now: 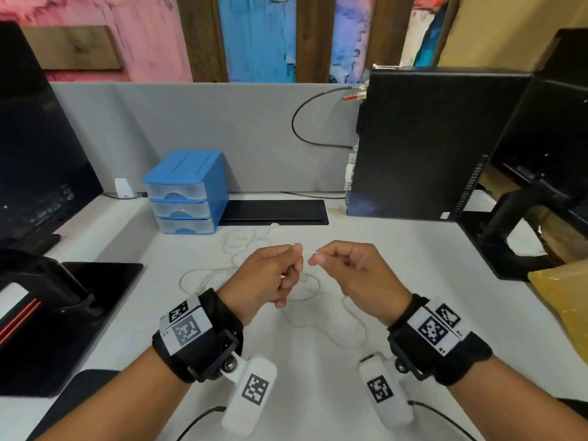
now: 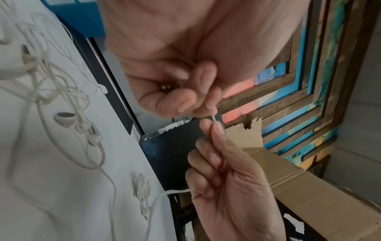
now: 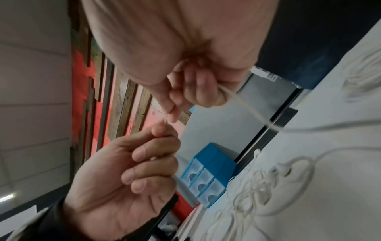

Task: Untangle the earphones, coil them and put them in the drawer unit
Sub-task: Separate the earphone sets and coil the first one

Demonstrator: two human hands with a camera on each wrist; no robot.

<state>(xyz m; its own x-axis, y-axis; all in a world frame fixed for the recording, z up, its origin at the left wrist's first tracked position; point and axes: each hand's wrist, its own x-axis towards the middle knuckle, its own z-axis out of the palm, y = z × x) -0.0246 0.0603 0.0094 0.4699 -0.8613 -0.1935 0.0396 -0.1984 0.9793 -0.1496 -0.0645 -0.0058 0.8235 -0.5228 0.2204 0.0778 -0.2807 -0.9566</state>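
Observation:
White earphones (image 1: 241, 249) lie in loose tangled loops on the white desk, between my hands and the drawer unit. Both hands are raised above the desk and pinch one short stretch of the cable (image 1: 308, 251) between thumb and forefinger. My left hand (image 1: 297, 251) holds its left end, with the other fingers curled. My right hand (image 1: 316, 257) holds the right end, and the cable (image 3: 247, 109) trails from it down to the tangle (image 3: 268, 179). The blue drawer unit (image 1: 187, 192) stands at the back left with its three clear drawers closed. In the left wrist view an earbud (image 2: 65, 118) lies on the desk.
A black computer tower (image 1: 429, 144) stands at the back right, with a black flat slab (image 1: 273, 211) beside the drawers. A monitor (image 1: 31, 148) and its black base (image 1: 95, 288) fill the left side. A monitor arm (image 1: 509, 224) and brown cardboard (image 1: 560, 300) are at the right.

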